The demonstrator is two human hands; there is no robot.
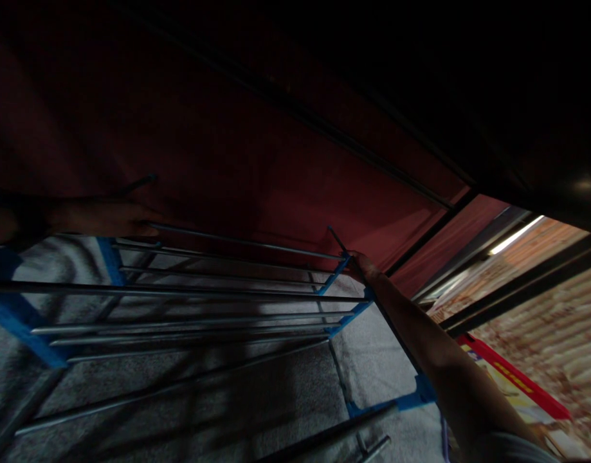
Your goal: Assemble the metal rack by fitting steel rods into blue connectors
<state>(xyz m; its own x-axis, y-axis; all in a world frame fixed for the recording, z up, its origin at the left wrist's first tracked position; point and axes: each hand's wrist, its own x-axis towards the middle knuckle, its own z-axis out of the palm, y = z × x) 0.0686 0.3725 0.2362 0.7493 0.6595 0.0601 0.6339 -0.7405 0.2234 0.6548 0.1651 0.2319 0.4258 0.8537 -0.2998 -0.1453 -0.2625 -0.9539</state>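
A rack of thin metal tubes joined by blue plastic connectors stretches across the lower half of the view. At the left, my left hand closes round the end of a rear top tube; deep shadow covers part of its fingers. My right arm reaches along the rack's right side, and my right hand grips the far right corner beside a blue connector. Its fingers are partly hidden behind that corner. One short upright tube rises from the corner, and another stands near my left hand.
Dark red fabric hangs close behind the rack. Dark frame bars cross at the right. Grey cloth lies under the rack. Beyond it are a red box with yellow lettering, a corrugated wall and a light tube.
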